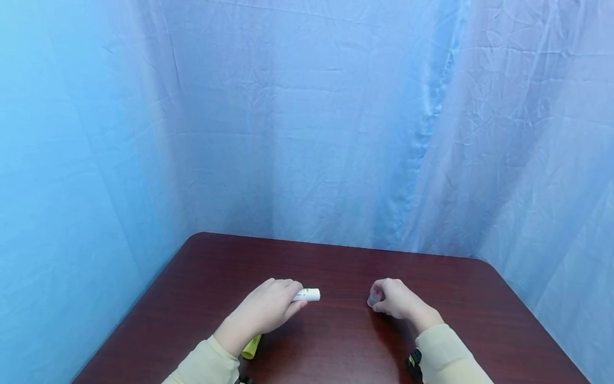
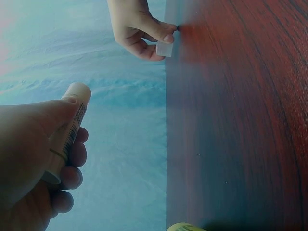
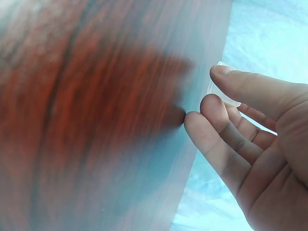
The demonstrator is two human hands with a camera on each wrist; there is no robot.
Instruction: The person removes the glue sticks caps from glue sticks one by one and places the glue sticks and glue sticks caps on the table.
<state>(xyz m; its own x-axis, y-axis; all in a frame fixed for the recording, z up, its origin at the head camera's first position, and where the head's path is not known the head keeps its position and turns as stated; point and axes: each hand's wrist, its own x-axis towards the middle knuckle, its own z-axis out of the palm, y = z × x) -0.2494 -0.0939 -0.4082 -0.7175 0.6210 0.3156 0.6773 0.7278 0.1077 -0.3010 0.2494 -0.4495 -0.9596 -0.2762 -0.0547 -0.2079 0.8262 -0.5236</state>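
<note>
Gripping the white tube (image 1: pixel 312 295), my left fingers (image 2: pixel 77 155) are holding its long axis left-to-right over the desk (image 1: pixel 336 346). I am pinching the translucent cap (image 1: pixel 372 300) with my right fingers (image 3: pixel 211 149), apart from the tube's right end.

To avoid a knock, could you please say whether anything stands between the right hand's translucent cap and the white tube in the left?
Nothing visible stands between the translucent cap in the right hand and the white tube in the left hand; the yellow cylinder lies outside that gap, nearer the person.
</note>
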